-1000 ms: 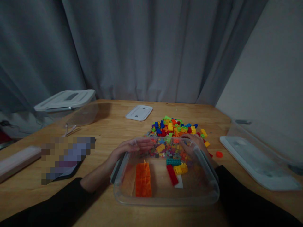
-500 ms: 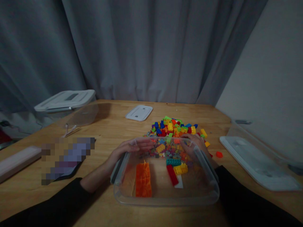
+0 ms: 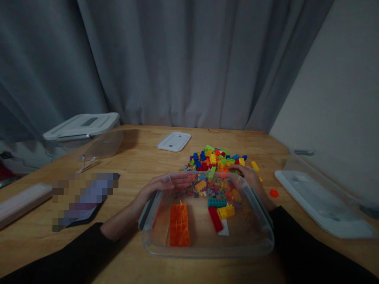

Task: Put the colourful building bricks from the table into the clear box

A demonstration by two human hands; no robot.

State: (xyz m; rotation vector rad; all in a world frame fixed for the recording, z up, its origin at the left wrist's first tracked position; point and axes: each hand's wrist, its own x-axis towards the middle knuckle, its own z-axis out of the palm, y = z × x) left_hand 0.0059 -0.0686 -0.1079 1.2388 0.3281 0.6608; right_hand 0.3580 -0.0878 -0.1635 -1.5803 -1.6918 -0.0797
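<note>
A clear plastic container point(image 3: 207, 253) stands close to me. Inside it lie a long orange block point(image 3: 179, 225), a teal brick point(image 3: 216, 203), a yellow brick point(image 3: 226, 211) and a red brick point(image 3: 216, 219). Just beyond its far wall is a heap of small colourful building bricks point(image 3: 213, 158). My left hand point(image 3: 170, 183) lies flat along the heap's left side, fingers stretched out, partly seen through the container. On the heap's right side, my right hand point(image 3: 250, 176) is open and curved around the bricks, its thumb side blurred behind the clear wall.
A white lid point(image 3: 174, 141) lies farther back on the wooden table point(image 3: 139, 146). At left are a lidded clear box point(image 3: 85, 126), a cable point(image 3: 85, 163), a pixelated flat item point(image 3: 85, 201) and a pale bar point(image 3: 25, 203). Another clear box point(image 3: 322, 201) lies right, near an orange piece point(image 3: 274, 193).
My right hand has shifted slightly right and its fingers sit a little differently against the heap. The left hand and the container look unmoved.
</note>
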